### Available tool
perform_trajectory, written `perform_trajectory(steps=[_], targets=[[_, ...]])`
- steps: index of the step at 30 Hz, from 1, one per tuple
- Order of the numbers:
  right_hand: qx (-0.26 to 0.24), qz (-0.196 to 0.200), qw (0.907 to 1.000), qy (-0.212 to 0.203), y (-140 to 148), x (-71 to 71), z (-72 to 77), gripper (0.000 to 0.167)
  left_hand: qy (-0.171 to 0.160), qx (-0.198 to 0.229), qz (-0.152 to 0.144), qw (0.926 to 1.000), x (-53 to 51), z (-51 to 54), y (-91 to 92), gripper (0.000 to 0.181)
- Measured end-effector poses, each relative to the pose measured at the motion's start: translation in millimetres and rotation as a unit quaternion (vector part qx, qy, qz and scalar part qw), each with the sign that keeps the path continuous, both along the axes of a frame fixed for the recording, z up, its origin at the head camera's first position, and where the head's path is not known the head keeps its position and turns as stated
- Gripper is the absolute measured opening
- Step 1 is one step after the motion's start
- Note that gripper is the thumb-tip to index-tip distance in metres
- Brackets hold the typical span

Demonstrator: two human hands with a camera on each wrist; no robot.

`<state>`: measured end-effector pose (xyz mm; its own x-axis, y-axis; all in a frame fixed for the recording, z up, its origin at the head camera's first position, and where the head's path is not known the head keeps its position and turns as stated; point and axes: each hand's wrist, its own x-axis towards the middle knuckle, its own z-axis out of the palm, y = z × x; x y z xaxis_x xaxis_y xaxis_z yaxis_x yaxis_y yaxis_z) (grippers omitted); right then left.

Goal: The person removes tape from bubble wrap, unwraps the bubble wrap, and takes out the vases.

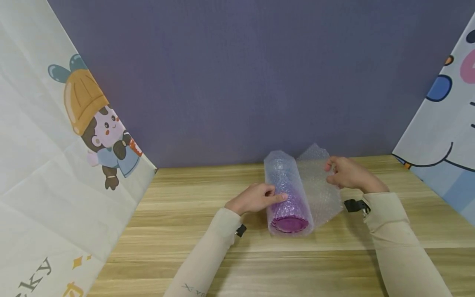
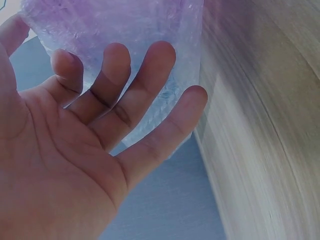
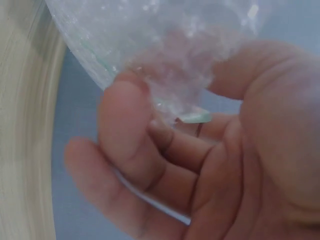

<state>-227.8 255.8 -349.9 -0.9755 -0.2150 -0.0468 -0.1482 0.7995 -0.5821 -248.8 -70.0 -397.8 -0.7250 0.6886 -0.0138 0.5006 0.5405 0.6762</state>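
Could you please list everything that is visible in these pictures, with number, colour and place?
Bubble wrap: 1, clear, around the cylindrical object, its free end spread rightward
Cylindrical object: 1, purple, bluish toward the far end, inside the wrap; exact kind unclear
Wood-grain table: 1, light brown, underneath
Backdrop: 1, blue-purple, behind the table
Cartoon child sheet: 1, mostly white, left side
Blue-and-white cartoon sheet: 1, right side
Wrist devices: 2, black, one per wrist
Sleeves: 2, beige, on the arms
Left hand: 1, bare, resting on the wrapped object
Right hand: 1, bare, pinching the wrap's free end
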Motion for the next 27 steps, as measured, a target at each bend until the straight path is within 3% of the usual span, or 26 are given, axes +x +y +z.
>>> perform_trajectory(steps=[7,13,22,27], targets=[[-0.004,0.02,0.9998,-0.005,7.4,-3.4,-4.1,0.026,0.003,0.0,0.003,1.0,-3.3,-1.0,2.7,0.057],[0.002,0.043,0.9989,-0.019,15.9,-6.0,-5.4,0.015,0.006,0.0,0.003,1.0,-5.6,-2.2,4.7,0.056],[-0.013,0.018,0.9986,-0.047,30.2,-11.6,-4.2,0.008,0.008,0.002,0.004,1.0,-8.2,-0.8,8.4,0.055],[-0.012,0.006,0.9988,-0.047,33.5,-7.2,7.5,0.013,0.007,-0.001,0.007,0.9999,-10.8,-0.7,10.2,0.055]])
